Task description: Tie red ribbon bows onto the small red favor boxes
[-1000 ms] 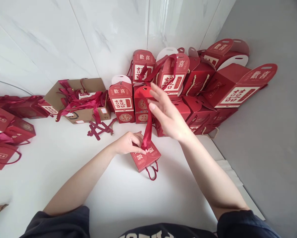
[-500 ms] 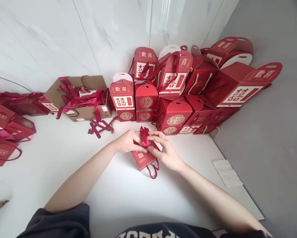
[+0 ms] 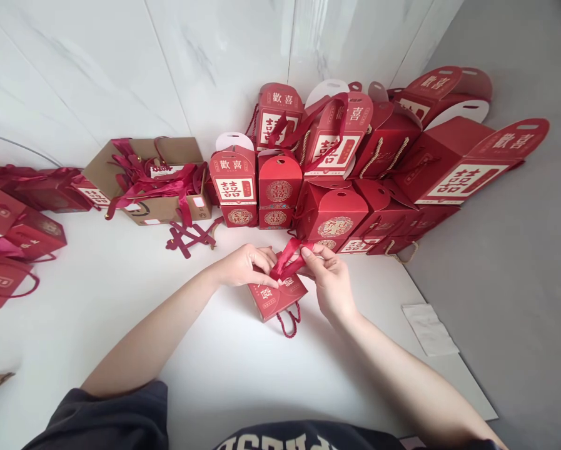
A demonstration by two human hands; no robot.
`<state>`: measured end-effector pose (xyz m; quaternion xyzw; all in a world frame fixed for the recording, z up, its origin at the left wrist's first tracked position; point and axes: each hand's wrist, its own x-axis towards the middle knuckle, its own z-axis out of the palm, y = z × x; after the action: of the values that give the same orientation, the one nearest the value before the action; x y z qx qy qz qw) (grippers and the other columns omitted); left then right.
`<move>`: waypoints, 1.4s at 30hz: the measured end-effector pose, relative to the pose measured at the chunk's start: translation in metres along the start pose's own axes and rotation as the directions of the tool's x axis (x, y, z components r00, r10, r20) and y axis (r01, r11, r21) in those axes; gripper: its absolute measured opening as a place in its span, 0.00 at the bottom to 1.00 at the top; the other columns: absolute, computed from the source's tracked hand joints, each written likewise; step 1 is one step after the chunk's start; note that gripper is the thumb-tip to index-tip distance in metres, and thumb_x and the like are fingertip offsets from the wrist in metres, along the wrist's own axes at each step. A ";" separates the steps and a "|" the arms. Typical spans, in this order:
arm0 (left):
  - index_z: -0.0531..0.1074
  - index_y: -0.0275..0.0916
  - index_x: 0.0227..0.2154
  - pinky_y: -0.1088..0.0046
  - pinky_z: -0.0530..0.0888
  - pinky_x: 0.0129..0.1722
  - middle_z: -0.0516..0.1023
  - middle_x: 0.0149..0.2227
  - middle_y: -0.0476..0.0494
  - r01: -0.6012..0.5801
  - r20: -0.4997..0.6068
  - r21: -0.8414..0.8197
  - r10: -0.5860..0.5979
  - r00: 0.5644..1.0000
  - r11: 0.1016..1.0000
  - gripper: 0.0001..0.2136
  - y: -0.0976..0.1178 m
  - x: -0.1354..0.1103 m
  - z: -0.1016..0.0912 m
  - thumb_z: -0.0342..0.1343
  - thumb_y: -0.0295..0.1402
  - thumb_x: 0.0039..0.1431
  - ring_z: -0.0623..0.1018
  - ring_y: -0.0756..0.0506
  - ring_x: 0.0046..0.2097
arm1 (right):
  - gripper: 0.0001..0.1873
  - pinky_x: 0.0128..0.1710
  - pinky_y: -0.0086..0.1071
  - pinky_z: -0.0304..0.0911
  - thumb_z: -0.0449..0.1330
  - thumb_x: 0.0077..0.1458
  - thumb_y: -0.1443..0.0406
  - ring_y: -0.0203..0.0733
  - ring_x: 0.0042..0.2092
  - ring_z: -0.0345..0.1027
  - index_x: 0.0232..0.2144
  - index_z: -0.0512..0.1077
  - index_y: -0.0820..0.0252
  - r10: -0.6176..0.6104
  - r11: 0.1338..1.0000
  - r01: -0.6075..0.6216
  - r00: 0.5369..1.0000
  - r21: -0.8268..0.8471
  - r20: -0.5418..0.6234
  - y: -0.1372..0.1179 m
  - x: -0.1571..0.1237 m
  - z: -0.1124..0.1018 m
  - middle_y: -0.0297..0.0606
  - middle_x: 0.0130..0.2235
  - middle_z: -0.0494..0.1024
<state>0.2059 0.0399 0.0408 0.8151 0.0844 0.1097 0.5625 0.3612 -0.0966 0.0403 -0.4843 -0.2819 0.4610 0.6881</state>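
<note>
Right hand [image 3: 329, 281]: nearly closed, thumb and fingers pinching a red satin ribbon [image 3: 287, 260].
Left hand [image 3: 245, 265]: curled, fingertips on a red gift box [image 3: 273, 299]; grip unclear.
Box: flat on a white surface [image 3: 121, 312], rope handle [image 3: 287, 325] trailing.
Risk: a loose pinch could let the ribbon slip.
Writing: 歡喜 and 囍 on stacked red boxes [image 3: 228, 184] behind.

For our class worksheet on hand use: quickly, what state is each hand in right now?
Left hand: closed, fingers pressing on the small red gift box.
Right hand: closed, pinching the red ribbon.
</note>
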 end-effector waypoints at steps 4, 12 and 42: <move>0.80 0.37 0.22 0.64 0.71 0.47 0.78 0.27 0.42 0.024 -0.002 0.023 -0.024 1.000 0.999 0.08 0.001 -0.001 0.000 0.66 0.37 0.49 0.75 0.45 0.39 | 0.13 0.29 0.31 0.74 0.67 0.50 0.58 0.43 0.36 0.78 0.32 0.70 0.59 -0.080 0.996 0.075 0.990 -0.040 -0.120 -0.015 -0.006 -0.004 0.37 0.30 0.81; 0.79 0.35 0.26 0.66 0.69 0.44 0.78 0.32 0.41 0.056 0.083 -0.044 -0.052 0.995 0.997 0.15 0.018 0.002 -0.006 0.57 0.42 0.58 0.74 0.44 0.40 | 0.04 0.25 0.31 0.71 0.65 0.53 0.66 0.37 0.24 0.72 0.27 0.73 0.56 -0.615 0.571 0.629 0.753 -0.527 0.233 -0.034 -0.034 0.028 0.32 0.25 0.79; 0.80 0.40 0.24 0.74 0.65 0.34 0.68 0.31 0.47 0.089 0.046 0.484 -0.127 0.991 0.870 0.11 0.064 -0.007 -0.006 0.62 0.41 0.53 0.69 0.48 0.35 | 0.11 0.46 0.36 0.64 0.53 0.64 0.58 0.41 0.43 0.66 0.36 0.71 0.58 -0.177 0.509 0.607 0.768 -0.610 0.616 -0.043 0.018 0.009 0.39 0.38 0.72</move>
<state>0.1984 0.0205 0.1021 0.9269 0.1329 0.0224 0.3504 0.3764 -0.0808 0.0824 -0.5234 -0.7193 0.2186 0.4010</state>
